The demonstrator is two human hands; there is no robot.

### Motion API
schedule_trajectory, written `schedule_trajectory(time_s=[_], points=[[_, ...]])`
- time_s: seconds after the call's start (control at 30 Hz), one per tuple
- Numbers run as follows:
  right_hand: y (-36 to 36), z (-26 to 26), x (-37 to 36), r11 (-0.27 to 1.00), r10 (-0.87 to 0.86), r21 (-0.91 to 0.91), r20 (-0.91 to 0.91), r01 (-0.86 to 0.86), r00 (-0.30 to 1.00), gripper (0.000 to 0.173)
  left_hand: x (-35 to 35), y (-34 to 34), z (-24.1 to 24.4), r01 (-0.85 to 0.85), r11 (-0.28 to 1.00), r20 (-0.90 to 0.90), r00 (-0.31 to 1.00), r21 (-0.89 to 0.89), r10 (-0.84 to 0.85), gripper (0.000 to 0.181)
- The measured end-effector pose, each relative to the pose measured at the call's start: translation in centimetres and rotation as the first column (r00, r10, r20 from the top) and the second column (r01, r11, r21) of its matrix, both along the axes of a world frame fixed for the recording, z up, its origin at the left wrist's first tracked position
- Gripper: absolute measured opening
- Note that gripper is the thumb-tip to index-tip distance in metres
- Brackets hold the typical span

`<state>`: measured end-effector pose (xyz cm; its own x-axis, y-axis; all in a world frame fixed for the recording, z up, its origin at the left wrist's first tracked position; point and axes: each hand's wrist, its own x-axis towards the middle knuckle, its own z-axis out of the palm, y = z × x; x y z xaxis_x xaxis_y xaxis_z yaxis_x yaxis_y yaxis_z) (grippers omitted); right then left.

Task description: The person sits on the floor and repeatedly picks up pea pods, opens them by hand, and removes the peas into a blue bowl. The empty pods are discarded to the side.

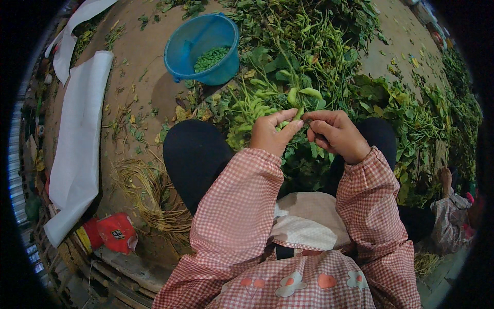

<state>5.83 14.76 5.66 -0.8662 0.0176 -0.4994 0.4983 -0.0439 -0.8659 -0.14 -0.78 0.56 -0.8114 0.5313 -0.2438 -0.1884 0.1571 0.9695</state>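
Observation:
My left hand (276, 129) pinches a green bean pod (298, 113) between thumb and fingertips, just above my lap. My right hand (335, 133) meets it from the right, its thumb and forefinger closed at the same pod's edge; whether they grip the pod or its stem is too small to tell. More plump pods (305, 93) hang on a stalk right beyond my fingertips. Ahead lies a heap of leafy bean plants (308, 50) with many pods. A blue plastic bucket (170, 58), beyond my left knee, holds shelled green beans (211, 58).
On the left lie a long white sheet (79, 131), a coil of dry stalks (154, 197) and a red packet (117, 233). Loose leaves are scattered over the brown floor (131, 81). Another person's checked sleeve (453, 216) shows at the lower right, beside more plants (428, 119).

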Motion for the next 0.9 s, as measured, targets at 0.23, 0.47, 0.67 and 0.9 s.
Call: schedule_trajectory(time_s=[0.23, 0.47, 0.67, 0.9], points=[[-0.1, 0.2, -0.1, 1.0, 0.005, 0.023, -0.015, -0.005, 1.0, 0.025, 0.0, 0.0, -0.2, 0.02, 0.997, -0.167, 0.986, -0.068, -0.031, 0.039], [0.0, 0.3, -0.1, 0.999, 0.029, -0.029, -0.001, -0.029, 1.0, 0.025, 0.1, 0.0, -0.5, -0.024, 0.998, -0.309, 0.951, -0.058, 0.005, 0.037], [0.0, 0.1, -0.1, 0.999, 0.029, 0.021, -0.002, -0.029, 1.0, 0.025, 0.1, 0.0, -0.1, -0.005, 0.99, -0.322, 0.946, -0.142, -0.041, 0.037], [0.2, -0.7, -0.1, 0.987, 0.1, 0.135, -0.111, -0.085, 0.989, 0.022, 0.1, -0.2, 0.7, 0.013, 0.977, -0.287, 0.955, -0.214, -0.076, 0.036]])
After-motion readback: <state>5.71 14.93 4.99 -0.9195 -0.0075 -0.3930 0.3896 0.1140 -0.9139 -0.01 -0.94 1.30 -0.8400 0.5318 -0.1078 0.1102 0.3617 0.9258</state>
